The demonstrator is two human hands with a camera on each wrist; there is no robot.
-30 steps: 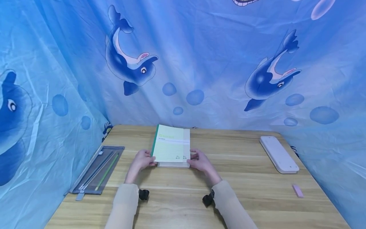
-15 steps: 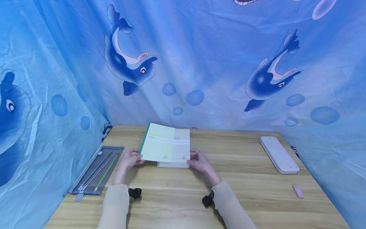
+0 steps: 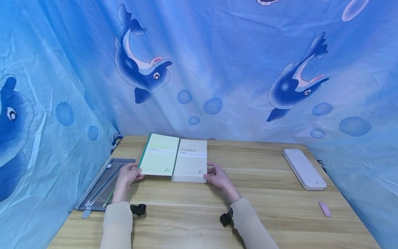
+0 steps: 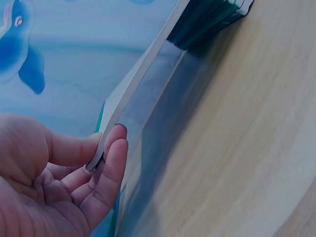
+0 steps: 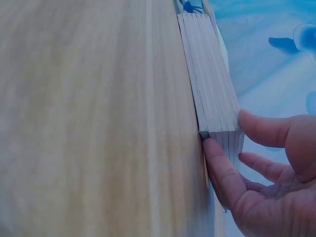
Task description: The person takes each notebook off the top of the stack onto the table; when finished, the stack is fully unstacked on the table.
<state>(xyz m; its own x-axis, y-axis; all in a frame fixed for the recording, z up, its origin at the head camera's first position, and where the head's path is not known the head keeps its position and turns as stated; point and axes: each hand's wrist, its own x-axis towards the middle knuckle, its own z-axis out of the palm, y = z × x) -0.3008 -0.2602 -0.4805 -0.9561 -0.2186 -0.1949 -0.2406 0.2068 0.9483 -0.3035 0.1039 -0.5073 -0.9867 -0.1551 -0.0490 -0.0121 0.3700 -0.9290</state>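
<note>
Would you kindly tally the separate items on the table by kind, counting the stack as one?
Notebook in left hand: 1
Notebook stack: 1
Pencil pouch: 1
White case: 1
Pink eraser: 1
Total: 5

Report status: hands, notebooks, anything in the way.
Left hand pinches the green notebook, lifted off the stack. Right hand steadies the stack's corner. Pencil pouch lies just left of the lifted notebook.
</note>
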